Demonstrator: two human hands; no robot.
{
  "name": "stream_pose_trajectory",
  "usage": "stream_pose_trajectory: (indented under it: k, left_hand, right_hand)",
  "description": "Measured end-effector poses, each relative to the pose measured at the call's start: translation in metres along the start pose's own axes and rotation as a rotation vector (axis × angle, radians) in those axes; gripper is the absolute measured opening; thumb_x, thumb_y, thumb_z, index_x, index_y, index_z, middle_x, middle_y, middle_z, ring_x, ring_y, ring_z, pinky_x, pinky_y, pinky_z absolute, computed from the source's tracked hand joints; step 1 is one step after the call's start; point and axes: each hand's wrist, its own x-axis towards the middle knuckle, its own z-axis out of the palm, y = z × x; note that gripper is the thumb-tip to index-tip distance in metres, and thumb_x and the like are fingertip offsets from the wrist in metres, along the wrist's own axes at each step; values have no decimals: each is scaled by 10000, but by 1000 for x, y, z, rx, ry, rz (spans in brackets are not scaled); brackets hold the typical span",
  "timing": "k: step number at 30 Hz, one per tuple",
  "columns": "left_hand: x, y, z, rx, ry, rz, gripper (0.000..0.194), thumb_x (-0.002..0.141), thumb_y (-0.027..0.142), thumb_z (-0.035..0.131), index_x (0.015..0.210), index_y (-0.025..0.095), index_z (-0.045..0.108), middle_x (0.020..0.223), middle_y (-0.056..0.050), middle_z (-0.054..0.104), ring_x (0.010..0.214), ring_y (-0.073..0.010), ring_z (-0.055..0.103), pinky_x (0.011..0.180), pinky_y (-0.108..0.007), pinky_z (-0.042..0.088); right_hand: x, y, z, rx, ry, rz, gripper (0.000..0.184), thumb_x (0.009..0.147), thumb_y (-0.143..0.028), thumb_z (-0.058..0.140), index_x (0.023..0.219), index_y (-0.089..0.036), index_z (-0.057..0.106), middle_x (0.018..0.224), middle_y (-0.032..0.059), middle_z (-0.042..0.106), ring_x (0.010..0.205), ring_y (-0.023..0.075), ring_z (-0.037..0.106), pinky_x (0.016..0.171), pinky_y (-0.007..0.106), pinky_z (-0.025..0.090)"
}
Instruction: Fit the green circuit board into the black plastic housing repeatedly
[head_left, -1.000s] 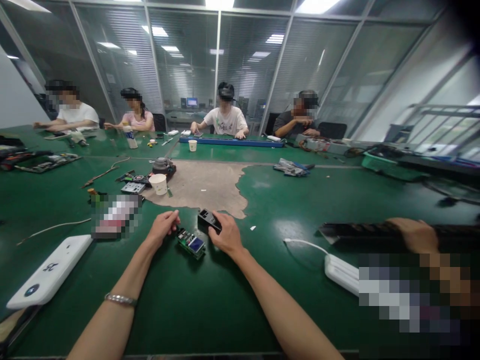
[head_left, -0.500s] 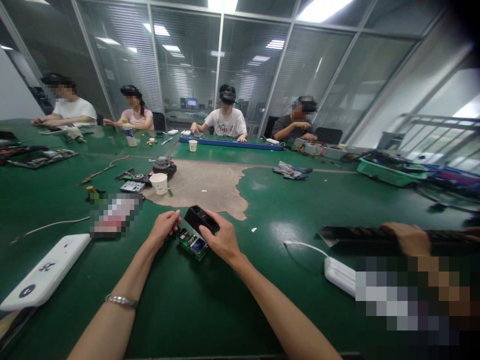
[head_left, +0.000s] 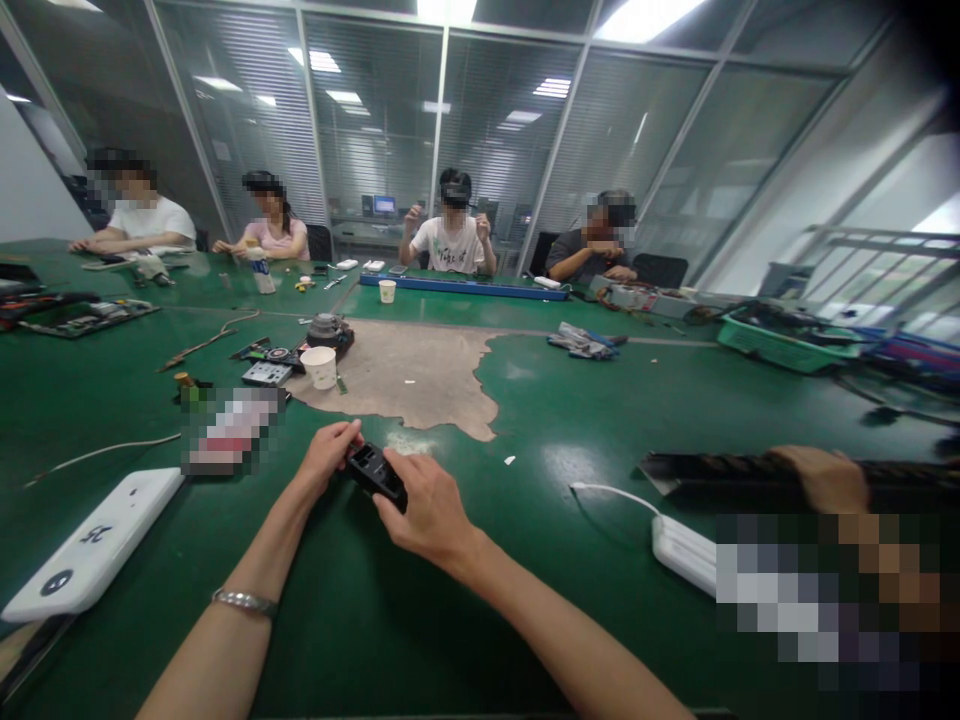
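A black plastic cover point(head_left: 377, 472) with small square openings rests low over the green table point(head_left: 525, 430), right in front of me. My right hand point(head_left: 424, 510) grips its near end, fingers curled around it. At the cover's far left end, my left hand point(head_left: 328, 455) pinches with closed fingers; whether they hold the cover or the part beneath is unclear. The small green circuit board seen earlier is hidden under the cover and my hands. A metal bracelet point(head_left: 241, 600) sits on my left wrist.
A white router-like box point(head_left: 90, 545) lies at the near left; a white power strip point(head_left: 679, 550) with cable lies at right. A co-worker's hand point(head_left: 821, 478) rests on a long black part point(head_left: 720, 470). A paper cup point(head_left: 321, 366) and small parts sit beyond. Several people sit along the far side.
My right hand carried the black cover from the right of the circuit board leftward and down onto it; the board is now covered. My left hand stayed at the board's far end.
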Motion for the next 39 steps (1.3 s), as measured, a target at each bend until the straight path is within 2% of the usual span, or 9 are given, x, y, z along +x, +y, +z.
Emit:
stream_pose_trajectory:
  k: [4, 8, 12, 16, 20, 25, 29, 33, 39]
  left_hand:
    - [-1, 1, 0, 11, -5, 2, 465, 757, 614, 555, 698, 158, 617, 593, 6, 584, 429, -87, 460, 362, -184, 297]
    - [-2, 3, 1, 8, -5, -17, 460, 751, 614, 552, 695, 161, 611, 621, -5, 614, 438, -91, 485, 369, -185, 295]
    - [-2, 4, 1, 10, 9, -12, 462, 752, 616, 548, 688, 163, 612, 565, 3, 586, 417, -92, 473, 372, -190, 294]
    - [0, 2, 0, 15, 5, -8, 462, 765, 612, 540, 691, 163, 615, 568, -6, 590, 422, -95, 476, 376, -189, 295]
    - [1, 0, 0, 21, 1, -5, 460, 784, 604, 534, 703, 159, 617, 576, -5, 581, 432, -93, 469, 374, -182, 291]
    - [0, 2, 0, -6, -15, -11, 454, 783, 605, 545, 707, 162, 601, 530, 30, 518, 404, -82, 424, 362, -182, 280]
    - [0, 4, 0, 18, -24, -33, 460, 783, 611, 541, 710, 163, 611, 509, 30, 520, 408, -87, 435, 365, -181, 276]
    - [1, 4, 0, 3, -15, -50, 464, 762, 621, 552, 692, 165, 607, 588, 9, 581, 428, -83, 452, 364, -176, 275]
    - [3, 1, 0, -14, -25, -32, 467, 750, 624, 570, 695, 162, 610, 638, -1, 593, 454, -84, 471, 360, -169, 281]
  right_hand:
    - [-5, 2, -1, -61, -52, -6, 576, 771, -328, 630, 1307, -189, 471, 1072, 107, 630, 963, 254, 576, 848, 377, 457]
    - [-3, 5, 0, -73, -105, -13, 516, 772, -444, 642, 1220, -208, 545, 1021, 92, 658, 925, 258, 606, 815, 373, 473]
    - [6, 8, 0, -23, -70, 7, 558, 787, -539, 605, 1228, -200, 555, 1078, 100, 668, 975, 268, 623, 846, 384, 480]
    - [6, 13, 5, -25, -59, 42, 653, 730, -477, 658, 1290, -175, 516, 1124, 117, 662, 1004, 292, 624, 870, 406, 482]
    - [-1, 16, 10, 42, -73, 34, 514, 750, -348, 618, 1237, -195, 561, 1037, 78, 691, 912, 253, 649, 826, 365, 499]
    - [3, 18, 0, 186, 93, 43, 497, 792, -332, 589, 1265, -192, 539, 1134, 85, 660, 984, 233, 626, 891, 370, 478]
    - [13, 35, -8, 224, 171, 125, 503, 817, -334, 576, 1298, -207, 506, 1157, 78, 645, 1010, 229, 615, 897, 368, 479]
    - [14, 60, 4, 138, 133, 216, 467, 786, -307, 594, 1238, -197, 552, 1086, 80, 664, 961, 239, 621, 881, 378, 483]
    - [5, 75, 16, 72, 149, 172, 627, 722, -301, 631, 1318, -172, 486, 1185, 119, 599, 1078, 275, 548, 971, 430, 431]
